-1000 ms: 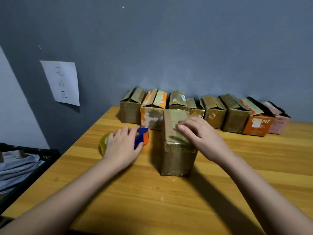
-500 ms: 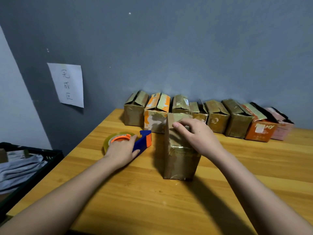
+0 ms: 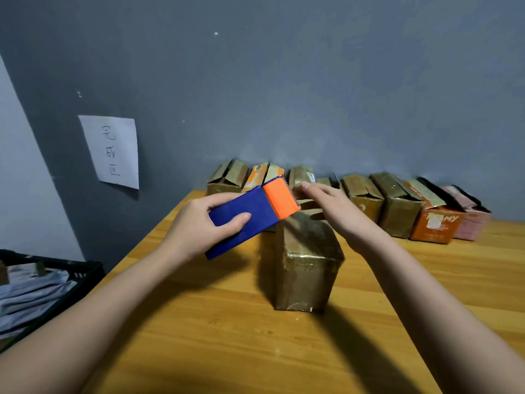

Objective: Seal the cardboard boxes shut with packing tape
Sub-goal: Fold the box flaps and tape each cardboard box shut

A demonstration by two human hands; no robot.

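Now that my left hand (image 3: 196, 226) has lifted the tape dispenser (image 3: 252, 214) off the worktop (image 3: 227, 336) in a clenched grip, taping can start; my right hand (image 3: 332, 211), released, steadies the box (image 3: 308, 268) mid-worktop.

Counts: 1 tape dispenser (image 3: 252, 213), blue w/ orange end. 1 taped cardboard box (image 3: 308, 263) up front; approx. 9 more boxes in back row (image 3: 395, 206) by wall. 1 paper sign (image 3: 113, 150). 1 black crate (image 3: 82, 273). 2 hands: left hand (image 3: 196, 228), right hand (image 3: 333, 209).
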